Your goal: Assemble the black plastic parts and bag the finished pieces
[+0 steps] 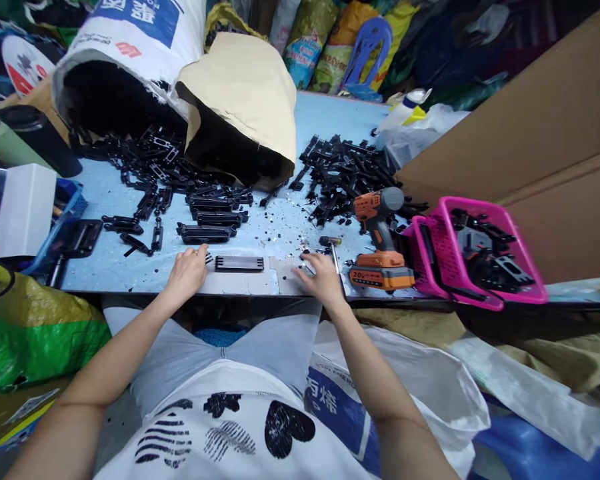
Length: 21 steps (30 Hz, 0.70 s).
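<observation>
My left hand (187, 270) is closed at the table's front edge. Small dark striped pieces (209, 258) show at its fingertips, too small to name. Just right of it, a flat grey and black rectangular part (239, 263) lies on a pale plate (230, 285). Over the right end of that plate is my right hand (325, 277), thumb and forefinger apart, with small metal bits (307, 265) between them. A small hammer (334, 252) lies beside this hand. Behind my left hand, several black bracket arms (207, 232) lie in a row.
An orange cordless drill (380, 233) stands to the right, before pink baskets (493, 247). Black parts (345, 170) are heaped behind it. A white sack (130, 60) and a paper sack (245, 93) spill parts at the back. A blue basket (75, 207) and black phone-like holder (80, 239) lie left.
</observation>
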Each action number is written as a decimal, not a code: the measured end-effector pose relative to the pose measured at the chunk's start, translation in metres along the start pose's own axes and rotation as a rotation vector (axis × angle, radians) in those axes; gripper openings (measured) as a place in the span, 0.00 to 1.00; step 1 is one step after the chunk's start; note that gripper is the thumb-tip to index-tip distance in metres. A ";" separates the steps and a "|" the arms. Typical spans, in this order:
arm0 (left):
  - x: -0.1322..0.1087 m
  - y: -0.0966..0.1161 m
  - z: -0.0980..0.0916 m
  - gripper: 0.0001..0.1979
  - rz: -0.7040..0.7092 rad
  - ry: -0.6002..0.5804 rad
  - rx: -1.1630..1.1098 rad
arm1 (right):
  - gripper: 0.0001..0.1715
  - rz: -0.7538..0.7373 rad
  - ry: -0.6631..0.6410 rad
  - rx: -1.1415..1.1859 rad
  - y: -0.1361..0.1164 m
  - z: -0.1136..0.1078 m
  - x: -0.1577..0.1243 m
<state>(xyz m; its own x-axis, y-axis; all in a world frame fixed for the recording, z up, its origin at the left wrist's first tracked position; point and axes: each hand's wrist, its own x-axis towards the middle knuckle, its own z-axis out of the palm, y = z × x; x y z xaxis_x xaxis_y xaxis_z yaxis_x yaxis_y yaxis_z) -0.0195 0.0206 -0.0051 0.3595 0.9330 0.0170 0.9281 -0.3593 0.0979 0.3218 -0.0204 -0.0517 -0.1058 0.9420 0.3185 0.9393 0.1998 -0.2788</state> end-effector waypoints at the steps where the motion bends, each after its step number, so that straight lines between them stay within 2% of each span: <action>1: -0.002 -0.004 0.007 0.20 -0.009 0.000 -0.016 | 0.20 -0.105 -0.098 0.043 -0.004 0.002 0.001; 3: -0.008 -0.013 0.021 0.17 0.002 -0.006 -0.059 | 0.15 -0.227 -0.250 0.044 -0.011 0.007 0.000; 4: -0.010 -0.018 0.027 0.15 0.011 0.000 -0.080 | 0.15 -0.192 -0.244 -0.008 -0.014 0.009 0.001; 7: -0.015 -0.027 0.042 0.13 0.031 0.050 -0.131 | 0.16 0.070 -0.009 -0.140 -0.029 0.011 0.012; 8: -0.016 -0.029 0.045 0.14 0.036 0.071 -0.146 | 0.17 0.081 0.035 -0.128 -0.039 0.013 0.019; 10: -0.016 -0.031 0.048 0.14 0.044 0.112 -0.188 | 0.24 -0.096 -0.036 -0.035 -0.067 0.021 0.036; 12: -0.017 -0.029 0.047 0.14 0.039 0.174 -0.267 | 0.28 -0.315 -0.204 0.050 -0.099 0.033 0.053; 14: -0.018 -0.025 0.044 0.15 0.011 0.255 -0.416 | 0.27 -0.356 -0.326 0.172 -0.124 0.046 0.066; 16: -0.020 -0.017 0.041 0.16 -0.044 0.312 -0.629 | 0.26 -0.215 -0.369 0.434 -0.139 0.054 0.075; 19: -0.021 0.000 0.035 0.19 -0.142 0.340 -0.919 | 0.30 0.066 -0.439 0.950 -0.150 0.058 0.080; 21: -0.020 0.011 0.030 0.21 -0.176 0.385 -0.989 | 0.32 0.135 -0.511 1.167 -0.154 0.055 0.079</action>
<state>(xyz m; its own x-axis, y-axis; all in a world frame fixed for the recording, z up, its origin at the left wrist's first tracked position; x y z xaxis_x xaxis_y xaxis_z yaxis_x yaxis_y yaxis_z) -0.0134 -0.0024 -0.0346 0.0131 0.9755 0.2196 0.4108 -0.2055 0.8883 0.1507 0.0380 -0.0334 -0.3892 0.9172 -0.0847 0.1384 -0.0326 -0.9898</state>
